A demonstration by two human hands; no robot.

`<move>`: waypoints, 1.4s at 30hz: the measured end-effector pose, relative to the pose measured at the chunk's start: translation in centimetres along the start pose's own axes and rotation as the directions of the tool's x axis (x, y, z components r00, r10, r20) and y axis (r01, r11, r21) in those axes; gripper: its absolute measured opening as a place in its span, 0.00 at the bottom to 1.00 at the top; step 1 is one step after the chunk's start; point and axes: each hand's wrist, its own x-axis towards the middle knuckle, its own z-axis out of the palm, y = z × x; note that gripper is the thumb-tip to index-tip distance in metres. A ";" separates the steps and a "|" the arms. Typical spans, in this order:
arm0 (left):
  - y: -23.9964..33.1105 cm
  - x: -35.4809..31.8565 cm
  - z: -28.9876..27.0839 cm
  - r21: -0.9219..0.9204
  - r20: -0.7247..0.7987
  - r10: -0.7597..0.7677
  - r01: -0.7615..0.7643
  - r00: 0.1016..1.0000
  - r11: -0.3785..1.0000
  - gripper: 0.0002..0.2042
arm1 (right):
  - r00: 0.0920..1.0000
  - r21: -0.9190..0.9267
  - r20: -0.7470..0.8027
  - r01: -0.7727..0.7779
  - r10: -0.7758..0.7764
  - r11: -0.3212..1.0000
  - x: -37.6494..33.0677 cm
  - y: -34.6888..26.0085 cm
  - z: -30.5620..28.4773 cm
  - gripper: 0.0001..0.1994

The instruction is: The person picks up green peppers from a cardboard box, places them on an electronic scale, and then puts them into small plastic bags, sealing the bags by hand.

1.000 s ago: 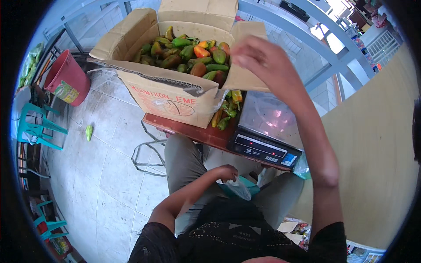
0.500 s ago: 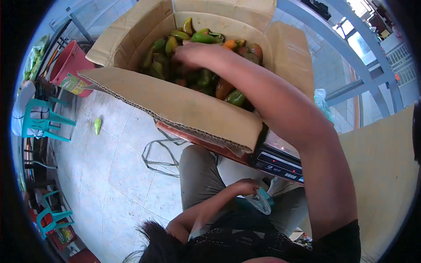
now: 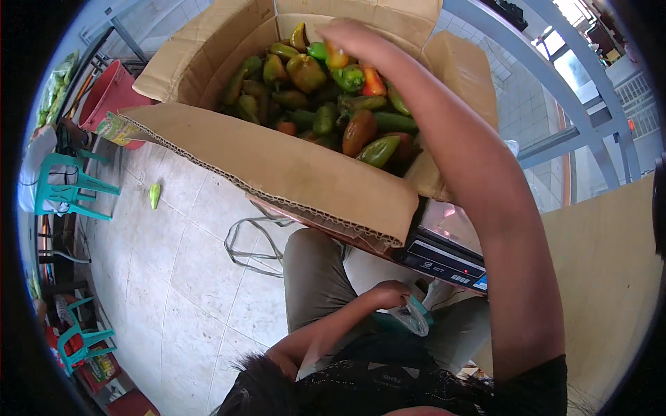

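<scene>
A cardboard box [image 3: 270, 163] full of green, yellow and reddish bell peppers [image 3: 305, 73] stands in front of me on a digital scale [image 3: 444, 260]. My right hand [image 3: 350, 36] reaches over the far part of the pile. It is closed on a yellow-orange bell pepper [image 3: 337, 57]; the fingertips are partly hidden and slightly smeared. Beside that pepper lie a bright green one [image 3: 349, 78] and a red-orange one [image 3: 373, 82]. Down by my lap, my left hand [image 3: 390, 295] is closed on a clear plastic bag [image 3: 414, 320] with teal parts.
The box's near flap slopes toward me over the scale's edge. On the tiled floor to the left lie a pale green vegetable [image 3: 155, 195] and a loose strap [image 3: 246, 243]. Farther left are a red bucket [image 3: 107, 97] and teal plastic stools [image 3: 73, 184]. A tan board [image 3: 603, 270] is at the right.
My right hand has moved from the middle-left of the pile to its far side, uncovering the peppers beneath. The left hand stays in my lap with the bag.
</scene>
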 end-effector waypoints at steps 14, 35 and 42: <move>0.6 -0.4 0.3 -0.049 -0.008 -0.057 0.057 0.998 0.997 0.09 | 0.997 0.127 0.064 0.037 -0.046 0.991 0.3 -0.2 1.9 0.19; -0.3 0.7 -0.1 0.012 0.037 0.070 -0.070 0.997 0.997 0.11 | 0.988 0.340 -0.157 0.061 -0.007 0.938 -2.5 -0.6 -4.5 0.19; -1.6 1.0 -0.3 0.081 0.030 0.164 -0.166 0.986 0.983 0.10 | 0.811 0.317 -0.583 0.284 -0.050 0.905 -20.1 -0.7 -16.5 0.23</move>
